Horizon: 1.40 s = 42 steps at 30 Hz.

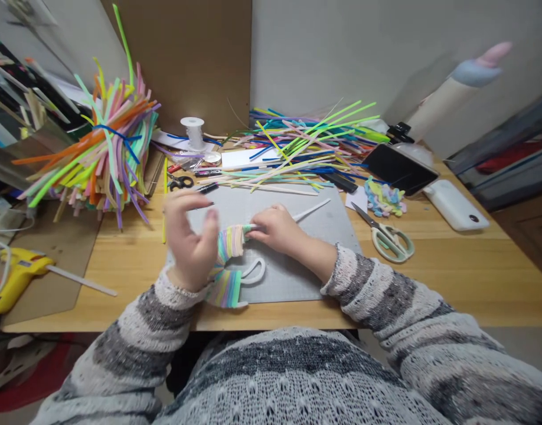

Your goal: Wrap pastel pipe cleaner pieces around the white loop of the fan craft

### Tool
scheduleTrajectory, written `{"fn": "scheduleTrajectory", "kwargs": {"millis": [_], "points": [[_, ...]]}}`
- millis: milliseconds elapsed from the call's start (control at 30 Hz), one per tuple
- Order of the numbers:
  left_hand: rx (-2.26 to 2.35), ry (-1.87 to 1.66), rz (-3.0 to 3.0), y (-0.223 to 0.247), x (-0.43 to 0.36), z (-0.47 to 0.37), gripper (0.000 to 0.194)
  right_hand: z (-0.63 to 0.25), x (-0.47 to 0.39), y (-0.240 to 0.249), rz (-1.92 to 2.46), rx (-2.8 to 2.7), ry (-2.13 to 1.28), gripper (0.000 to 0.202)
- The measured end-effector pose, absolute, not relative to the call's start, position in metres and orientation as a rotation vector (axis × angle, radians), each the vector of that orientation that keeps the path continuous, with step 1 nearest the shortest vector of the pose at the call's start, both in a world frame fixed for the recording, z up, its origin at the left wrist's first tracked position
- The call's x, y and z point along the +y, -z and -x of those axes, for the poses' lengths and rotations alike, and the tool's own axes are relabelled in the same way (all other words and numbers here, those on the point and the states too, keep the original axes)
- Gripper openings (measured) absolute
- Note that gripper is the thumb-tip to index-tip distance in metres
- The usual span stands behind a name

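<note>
My left hand (pixel 192 245) is raised over the left side of the grey cutting mat (pixel 293 277), thumb and forefinger apart, slightly blurred. Behind and below it lies a pastel-striped piece made of pipe cleaners (pixel 231 242), partly hidden by that hand and its cuff. My right hand (pixel 280 230) pinches the right end of this piece. A white pipe cleaner (pixel 313 209) sticks out beyond the right hand. Near the lower striped section, a white fuzzy loop (pixel 254 271) rests on the mat.
Scissors (pixel 392 239), a pastel pipe-cleaner bundle (pixel 384 198), a black-screened phone (pixel 399 168) and a white device (pixel 456 205) lie to the right. Loose pipe cleaners (pixel 306 141) and a thread spool (pixel 193 133) are behind. At left are a pipe-cleaner bunch (pixel 116 147) and a yellow glue gun (pixel 20 274).
</note>
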<state>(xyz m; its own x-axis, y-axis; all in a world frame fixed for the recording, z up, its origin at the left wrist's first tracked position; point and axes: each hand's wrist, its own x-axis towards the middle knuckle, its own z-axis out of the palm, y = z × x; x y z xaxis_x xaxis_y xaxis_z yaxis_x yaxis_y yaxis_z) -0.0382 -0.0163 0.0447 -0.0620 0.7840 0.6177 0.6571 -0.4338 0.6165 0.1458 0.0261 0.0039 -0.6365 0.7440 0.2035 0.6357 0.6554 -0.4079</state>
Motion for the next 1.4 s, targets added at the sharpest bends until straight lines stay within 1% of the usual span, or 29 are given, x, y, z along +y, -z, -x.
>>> {"fn": "scheduleTrajectory", "kwargs": {"millis": [67, 133, 200, 300, 400, 567, 800, 1033, 1133, 1233, 1300, 1367, 1400], "points": [[1.512, -1.312, -2.087, -0.036, -0.012, 0.034, 0.009, -0.146, 0.026, -0.003, 1.086, -2.518, -0.417, 0.022], [1.445, -1.028, -2.1, -0.027, -0.009, 0.031, 0.014, -0.145, 0.027, -0.003, 1.085, -2.522, -0.415, 0.022], [1.429, -0.924, -2.097, -0.022, -0.008, 0.029, 0.011, -0.145, 0.027, -0.003, 1.092, -2.529, -0.418, 0.022], [1.453, -0.899, -2.079, -0.019, -0.009, 0.028, 0.006, -0.145, 0.027, -0.004, 1.103, -2.53, -0.431, 0.021], [1.469, -0.885, -2.113, -0.017, -0.011, 0.027, 0.007, -0.145, 0.026, -0.004, 1.115, -2.533, -0.441, 0.019], [1.491, -0.867, -2.126, -0.014, -0.011, 0.026, 0.012, -0.145, 0.025, -0.006, 1.128, -2.555, -0.406, 0.022], [1.507, -0.871, -2.192, -0.018, -0.01, 0.024, 0.013, -0.182, 0.029, -0.02, 0.861, -2.662, -0.356, 0.027], [1.513, -0.833, -2.165, -0.021, -0.01, 0.025, 0.012, -0.226, 0.04, -0.022, 1.04, -2.634, -0.284, 0.029], [1.497, -0.832, -2.178, -0.021, -0.01, 0.025, 0.012, -0.248, 0.042, -0.031, 1.113, -2.667, -0.258, 0.029], [1.489, -0.837, -2.191, -0.021, -0.011, 0.025, 0.013, -0.278, 0.033, -0.048, 1.331, -2.552, -0.002, 0.027], [1.489, -0.836, -2.194, -0.021, -0.011, 0.026, 0.012, -0.304, 0.02, -0.058, 1.615, -2.335, 0.124, 0.031], [1.488, -0.838, -2.196, -0.021, -0.011, 0.026, 0.011, -0.332, 0.006, -0.059, 2.041, -2.15, 0.111, 0.026], [1.49, -0.838, -2.196, -0.021, -0.011, 0.026, 0.011, -0.344, -0.001, -0.055, 2.306, -2.067, 0.025, 0.024]]}}
